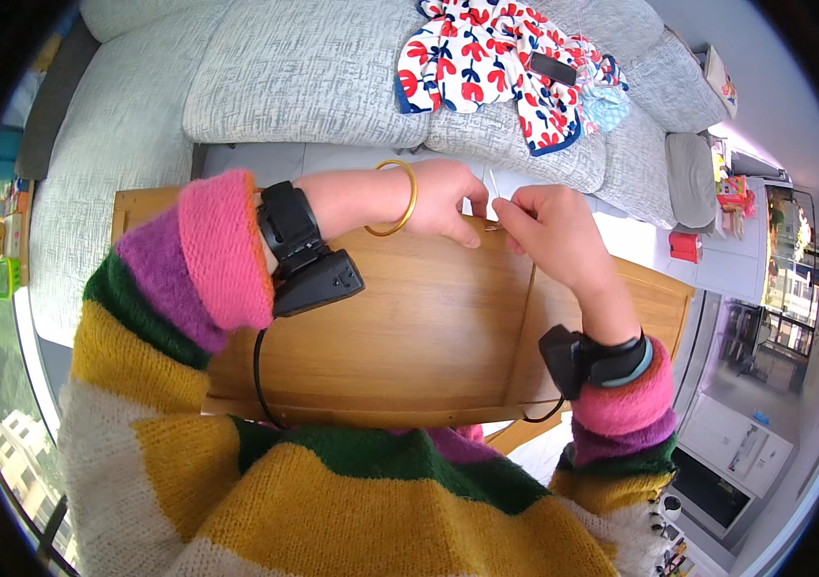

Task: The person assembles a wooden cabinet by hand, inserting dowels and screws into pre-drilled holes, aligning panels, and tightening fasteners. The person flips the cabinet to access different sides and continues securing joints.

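My right hand is closed in a pinch above the far edge of the wooden table. A thin white strand sticks up from its fingertips; whether it is a thread or a slim stick I cannot tell. Just left of it, my left hand has its thumb and forefinger apart, with nothing visible between them. A small shiny bit shows between the two hands, too small to name. A gold bangle circles my left wrist. Black strapped devices with cables sit on both forearms.
Beyond the table stands a long grey sofa. A white blanket with a red and blue pattern lies on it, with a dark phone on top. A red box stands on the floor at the right.
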